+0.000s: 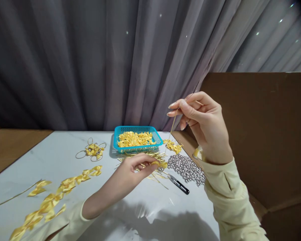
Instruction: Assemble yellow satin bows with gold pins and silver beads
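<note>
Partly hidden, glossy yellow ribbon (162, 164) (lower center) sits pinched in the left hand (134, 171). The right hand (206, 123) pinches gold cord (174, 122).

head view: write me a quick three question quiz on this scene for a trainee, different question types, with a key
1. True or false: the right hand is raised higher than the left hand.
2. What lies in the blue basket?
a) silver beads
b) yellow ribbon pieces
c) black snips
3. Fill in: the thin gold strand is held in the ____ hand.

Key: 1 true; 2 b; 3 right
</note>
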Demonstrator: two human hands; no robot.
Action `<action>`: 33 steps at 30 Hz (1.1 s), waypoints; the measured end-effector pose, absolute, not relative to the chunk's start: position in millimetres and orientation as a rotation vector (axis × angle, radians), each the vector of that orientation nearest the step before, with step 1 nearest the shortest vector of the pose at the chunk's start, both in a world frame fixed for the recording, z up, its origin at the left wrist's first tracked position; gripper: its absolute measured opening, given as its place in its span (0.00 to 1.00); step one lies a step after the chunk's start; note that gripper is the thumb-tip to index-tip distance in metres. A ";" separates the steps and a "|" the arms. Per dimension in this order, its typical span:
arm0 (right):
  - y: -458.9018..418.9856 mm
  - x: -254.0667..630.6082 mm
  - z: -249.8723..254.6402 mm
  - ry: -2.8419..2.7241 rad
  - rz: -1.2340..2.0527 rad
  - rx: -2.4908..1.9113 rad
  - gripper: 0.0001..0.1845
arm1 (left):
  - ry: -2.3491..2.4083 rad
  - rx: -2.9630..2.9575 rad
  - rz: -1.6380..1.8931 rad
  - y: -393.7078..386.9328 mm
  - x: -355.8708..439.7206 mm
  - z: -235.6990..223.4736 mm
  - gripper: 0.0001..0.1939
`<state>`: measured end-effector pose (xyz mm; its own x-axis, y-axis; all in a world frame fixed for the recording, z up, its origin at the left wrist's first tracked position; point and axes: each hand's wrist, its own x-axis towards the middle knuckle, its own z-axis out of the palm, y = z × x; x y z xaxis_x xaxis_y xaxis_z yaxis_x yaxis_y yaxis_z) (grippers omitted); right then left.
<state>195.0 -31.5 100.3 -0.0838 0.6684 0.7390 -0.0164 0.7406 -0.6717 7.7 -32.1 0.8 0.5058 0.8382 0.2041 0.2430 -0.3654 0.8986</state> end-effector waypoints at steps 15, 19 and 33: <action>-26.9 184.6 98.2 -1.590 0.714 -0.579 0.08 | 0.822 1.755 0.794 -35.7 12.1 0.6 0.12; -23.9 184.9 98.0 -1.572 0.713 -0.601 0.08 | 0.819 1.740 0.767 -35.6 13.8 0.3 0.12; -15.0 186.2 94.2 -1.534 0.747 -0.617 0.08 | 0.746 1.556 0.731 -39.2 15.2 -4.8 0.13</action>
<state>186.2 -15.0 94.2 -0.0979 0.7564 0.6468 -0.0430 0.6461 -0.7620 15.2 -39.2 -4.8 0.5966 0.8015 0.0408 0.0565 -0.0927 0.9941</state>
